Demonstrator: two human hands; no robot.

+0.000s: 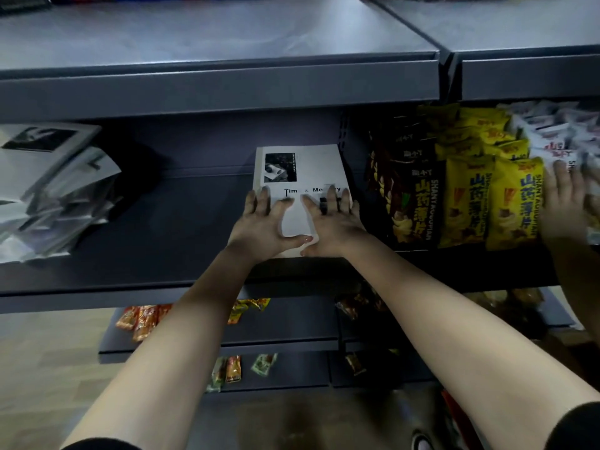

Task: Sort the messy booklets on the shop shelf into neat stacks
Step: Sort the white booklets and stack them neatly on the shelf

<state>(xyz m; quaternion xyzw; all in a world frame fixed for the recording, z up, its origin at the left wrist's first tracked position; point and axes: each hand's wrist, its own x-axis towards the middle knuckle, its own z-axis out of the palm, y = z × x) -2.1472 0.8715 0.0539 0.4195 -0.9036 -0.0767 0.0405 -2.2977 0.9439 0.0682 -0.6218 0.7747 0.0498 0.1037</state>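
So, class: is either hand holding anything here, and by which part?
Nothing is held. The left hand and right hand lie flat, fingers straight, on the near half of the white booklet.

- The single view comes from a wide-angle camera on the person's head, looking forward and steeply down along both bare forearms.
- It faces the dark shop shelf [162, 222] head-on. This shelf's board crosses the middle of the frame, the upper shelf [227, 89] fills the top, and the lower shelves [276, 339] sit beneath.
- The camera is close, at arm's reach: the left hand [266, 222] and right hand [334, 222] lie near the frame's centre.
- The lens bows the shelf edges, and the side margins are blurred.
- The floor [48, 352] shows at lower left.
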